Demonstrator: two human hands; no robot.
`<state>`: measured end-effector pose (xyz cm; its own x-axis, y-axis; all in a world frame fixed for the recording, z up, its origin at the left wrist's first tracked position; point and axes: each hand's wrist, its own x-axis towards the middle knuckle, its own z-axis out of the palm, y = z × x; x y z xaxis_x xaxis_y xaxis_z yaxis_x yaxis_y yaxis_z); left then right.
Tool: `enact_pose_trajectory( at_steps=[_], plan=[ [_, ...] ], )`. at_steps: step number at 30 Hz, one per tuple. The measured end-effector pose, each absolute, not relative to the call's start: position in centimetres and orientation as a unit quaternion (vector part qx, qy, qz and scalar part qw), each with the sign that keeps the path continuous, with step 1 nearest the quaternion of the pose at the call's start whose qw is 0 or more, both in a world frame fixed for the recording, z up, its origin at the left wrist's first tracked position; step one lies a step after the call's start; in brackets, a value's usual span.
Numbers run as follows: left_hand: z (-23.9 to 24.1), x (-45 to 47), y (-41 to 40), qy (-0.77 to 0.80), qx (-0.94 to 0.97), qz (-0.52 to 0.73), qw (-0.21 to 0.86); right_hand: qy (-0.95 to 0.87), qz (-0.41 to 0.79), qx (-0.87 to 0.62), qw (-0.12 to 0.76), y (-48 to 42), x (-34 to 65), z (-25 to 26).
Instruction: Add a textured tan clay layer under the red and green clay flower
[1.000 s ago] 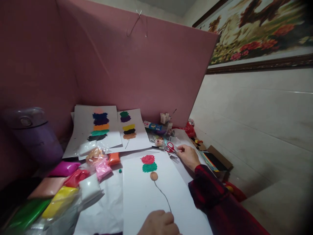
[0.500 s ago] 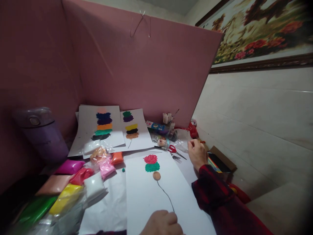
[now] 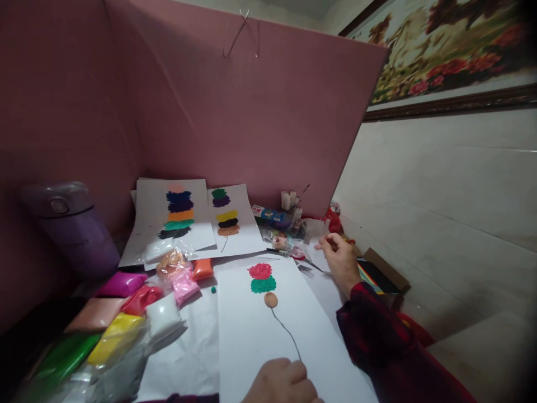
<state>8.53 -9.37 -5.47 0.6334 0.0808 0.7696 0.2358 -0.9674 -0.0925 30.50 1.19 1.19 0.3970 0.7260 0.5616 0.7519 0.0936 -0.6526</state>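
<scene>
My left hand (image 3: pixel 282 382) rests with curled fingers on the lower part of a white sheet (image 3: pixel 239 336); whatever it may hold is hidden. On that sheet are a pink-red clay patch (image 3: pixel 260 271), a green clay patch (image 3: pixel 263 284) and a flat tan clay disc (image 3: pixel 271 300) with a thin dark line curving down to my left hand. Right of the sheet, my right hand (image 3: pixel 339 260) is raised with its fingers loosely apart and nothing visible in them. Near its fingertips lies a small clear plastic bag (image 3: pixel 298 248), partly over the red-handled scissors (image 3: pixel 311 263).
Several bags of coloured clay, a yellow one (image 3: pixel 115 338) among them, lie at left beside a purple bottle (image 3: pixel 78 232). Behind are sheets with clay bands (image 3: pixel 195 196). A blue box (image 3: pixel 268 214) and a dark tray (image 3: pixel 384 274) stand farther right. A pink board (image 3: pixel 243 123) rises behind.
The clear plastic bag has shifted left, over the scissors' handles. My right hand's fingers have loosened and reach left. My left hand stays in place.
</scene>
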Motion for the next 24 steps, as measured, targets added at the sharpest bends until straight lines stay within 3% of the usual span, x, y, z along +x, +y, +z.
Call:
enact_pose_trajectory(
  at_steps=[4, 7, 17, 24],
  plan=[
    [-3.2, 7.8, -9.2, -0.139, -0.884, -0.426, 0.131, -0.564, 0.22, -0.584, 0.54, -0.7, 26.3, 1.1],
    [-2.2, 7.0, -8.9, -0.178, -0.896, -0.376, 0.155, -0.564, 0.305, -0.54, 0.546, -2.0, 23.9, 0.5],
    [-2.3, 6.4, -8.9, -0.261, -0.91, -0.247, 0.207, -0.479, 0.392, -0.577, 0.532, -4.1, 21.6, -0.3],
    [-2.6, 6.6, -8.8, -0.292, -0.916, -0.19, 0.201, -0.451, 0.376, -0.577, 0.568, -4.2, 20.9, -1.6]
  ],
)
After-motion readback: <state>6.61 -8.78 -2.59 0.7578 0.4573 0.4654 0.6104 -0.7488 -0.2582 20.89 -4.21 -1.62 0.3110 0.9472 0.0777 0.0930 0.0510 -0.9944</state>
